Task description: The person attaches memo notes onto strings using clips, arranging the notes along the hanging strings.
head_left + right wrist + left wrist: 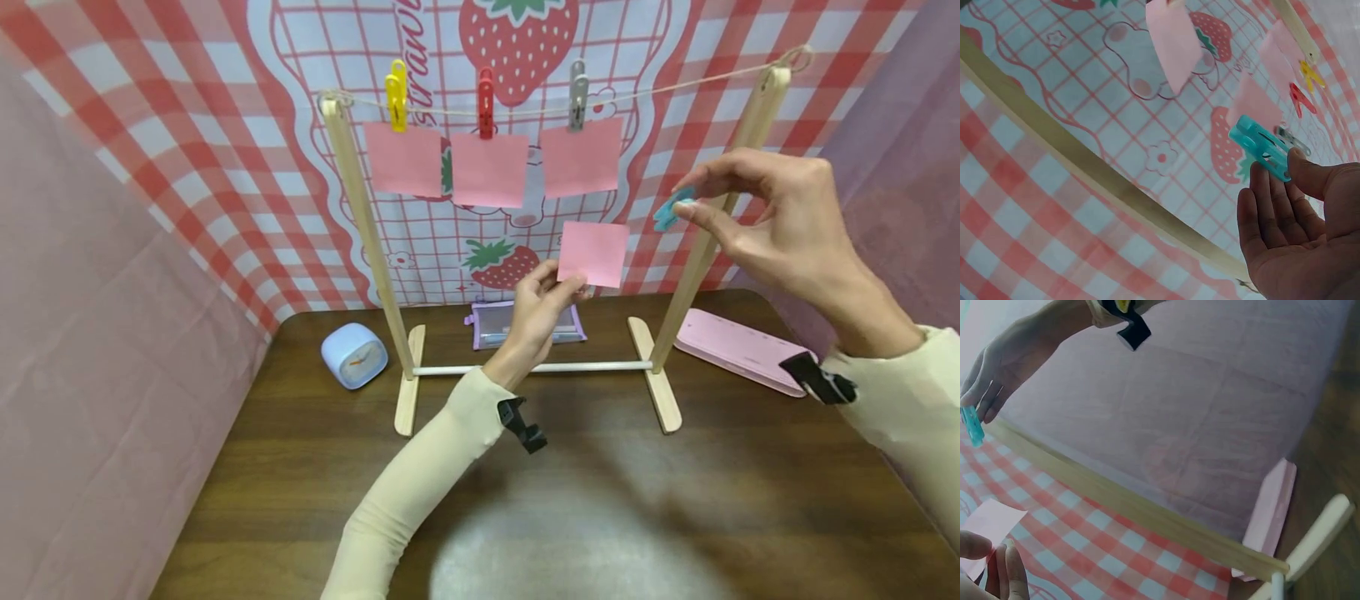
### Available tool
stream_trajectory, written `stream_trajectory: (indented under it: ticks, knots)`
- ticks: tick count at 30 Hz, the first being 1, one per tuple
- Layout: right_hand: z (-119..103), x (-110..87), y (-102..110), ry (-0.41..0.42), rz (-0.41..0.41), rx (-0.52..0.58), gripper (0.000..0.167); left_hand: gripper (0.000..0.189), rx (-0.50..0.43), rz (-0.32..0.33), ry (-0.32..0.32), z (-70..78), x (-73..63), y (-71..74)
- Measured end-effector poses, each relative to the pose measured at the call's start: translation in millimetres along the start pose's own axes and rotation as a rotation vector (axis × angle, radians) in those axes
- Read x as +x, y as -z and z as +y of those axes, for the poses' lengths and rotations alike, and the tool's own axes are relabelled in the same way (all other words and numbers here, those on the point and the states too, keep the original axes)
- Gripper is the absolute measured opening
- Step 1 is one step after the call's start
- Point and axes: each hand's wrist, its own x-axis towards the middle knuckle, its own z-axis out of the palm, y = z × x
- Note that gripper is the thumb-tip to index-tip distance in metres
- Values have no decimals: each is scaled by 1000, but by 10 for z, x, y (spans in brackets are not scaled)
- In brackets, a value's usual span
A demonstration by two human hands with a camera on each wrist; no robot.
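My left hand (536,308) pinches a pink sticky note (594,253) by its lower left corner, below the string (667,88) and in front of the cloth. Off to the right, my right hand (787,221) pinches a turquoise clothespin (672,210) between thumb and fingers; the right wrist view shows the same clothespin (1261,147) close up. Three pink notes hang from the string: one under a yellow clothespin (397,96), one under a red clothespin (486,103), one under a grey clothespin (577,95). The held note is apart from the string and the turquoise clothespin.
A wooden frame with a left post (367,225) and a right post (690,275) stands on the brown table (315,500). Around it lie a blue clock (354,356), a mesh pouch (491,321) and a pink case (738,350). Behind hangs a checked strawberry cloth (195,108).
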Motion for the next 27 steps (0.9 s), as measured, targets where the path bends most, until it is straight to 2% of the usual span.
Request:
stream_trajectory:
  ticks: [4,13,22,27]
  knots:
    - [-69,115,48,7,18,-11,17,30,-53,19,-7,3,33,-67]
    - [-164,427,162,18,92,-14,16,33,-71,31,-29,41,148,-303]
    - [-211,698,270,25,109,-13,21,33,-191,27,-44,103,262,-524]
    - [-221,837,344,12,82,-68,18,35,-235,2,-54,126,303,-597]
